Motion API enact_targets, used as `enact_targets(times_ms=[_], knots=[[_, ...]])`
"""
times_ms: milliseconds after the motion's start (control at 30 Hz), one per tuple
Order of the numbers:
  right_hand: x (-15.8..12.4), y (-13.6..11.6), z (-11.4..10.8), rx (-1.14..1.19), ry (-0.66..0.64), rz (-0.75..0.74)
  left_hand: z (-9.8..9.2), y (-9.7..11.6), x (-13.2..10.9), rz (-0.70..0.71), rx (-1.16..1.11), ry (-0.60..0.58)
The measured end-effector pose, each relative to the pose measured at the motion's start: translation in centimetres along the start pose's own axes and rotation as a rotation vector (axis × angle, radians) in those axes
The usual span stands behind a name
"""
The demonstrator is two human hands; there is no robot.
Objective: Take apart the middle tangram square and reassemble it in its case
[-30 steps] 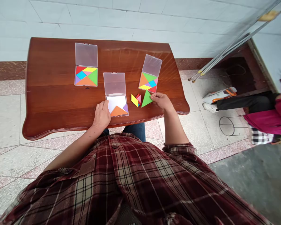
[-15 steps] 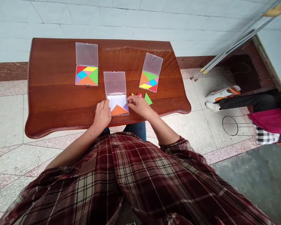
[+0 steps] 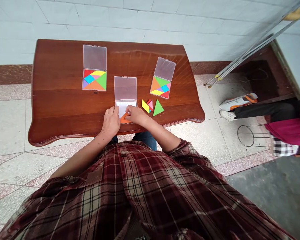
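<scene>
On wooden table [image 3: 65,110]: two filled tangram cases [image 3: 94,80], third open case [image 3: 125,88] front-centre. Orange triangle [image 3: 123,118] in it under right hand [image 3: 137,115], fingers curled, grip unclear. Left hand [image 3: 111,121] flat, on case rim. Yellow triangle [image 3: 145,106], pink triangle [image 3: 150,105], green triangle [image 3: 158,108] loose alongside.

The person's left hand [image 3: 110,121] is resting on the lower left edge of a clear plastic tangram case [image 3: 125,96], which is lying open in the middle of the tabletop [image 3: 65,111]. The fingertips [image 3: 128,110] of the right hand [image 3: 136,115] are touching an orange triangle [image 3: 123,117] inside that case's white tray. Just right of the hands, a yellow parallelogram [image 3: 145,106], a small pink triangle [image 3: 150,105] and a green triangle [image 3: 158,108] are lying loose. Two more open cases, each holding a full multicoloured square, are sitting farther up: one to the left [image 3: 94,80], one to the right [image 3: 160,87].
</scene>
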State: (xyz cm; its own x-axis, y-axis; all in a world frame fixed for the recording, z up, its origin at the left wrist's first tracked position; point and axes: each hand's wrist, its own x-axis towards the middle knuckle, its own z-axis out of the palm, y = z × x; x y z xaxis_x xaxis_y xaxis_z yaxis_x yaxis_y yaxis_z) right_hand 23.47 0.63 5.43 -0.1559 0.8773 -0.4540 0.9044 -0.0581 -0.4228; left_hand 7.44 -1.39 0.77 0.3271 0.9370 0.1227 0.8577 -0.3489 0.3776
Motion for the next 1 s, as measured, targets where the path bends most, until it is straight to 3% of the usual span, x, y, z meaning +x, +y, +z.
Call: enact_targets(times_ms=[367, 667, 800, 1000], knots=[[0.0, -0.4, -0.7, 0.096, 0.034, -0.008, -0.2, -0.1, 0.2, 0.006, -0.06, 0.018], [0.6, 1.3, -0.8, 0.579, -0.036, -0.141, -0.2, -0.8, 0.4, -0.027, -0.15, 0.07], [-1.1, 4.1, -2.8, 0.8, 0.124, -0.132, -0.1, -1.0, 0.3, -0.035, -0.201, 0.095], [-4.3, 11.6, -4.0, 0.968, 0.549, 0.196, 0.1, -1.0, 0.3, -0.017, -0.152, 0.085]])
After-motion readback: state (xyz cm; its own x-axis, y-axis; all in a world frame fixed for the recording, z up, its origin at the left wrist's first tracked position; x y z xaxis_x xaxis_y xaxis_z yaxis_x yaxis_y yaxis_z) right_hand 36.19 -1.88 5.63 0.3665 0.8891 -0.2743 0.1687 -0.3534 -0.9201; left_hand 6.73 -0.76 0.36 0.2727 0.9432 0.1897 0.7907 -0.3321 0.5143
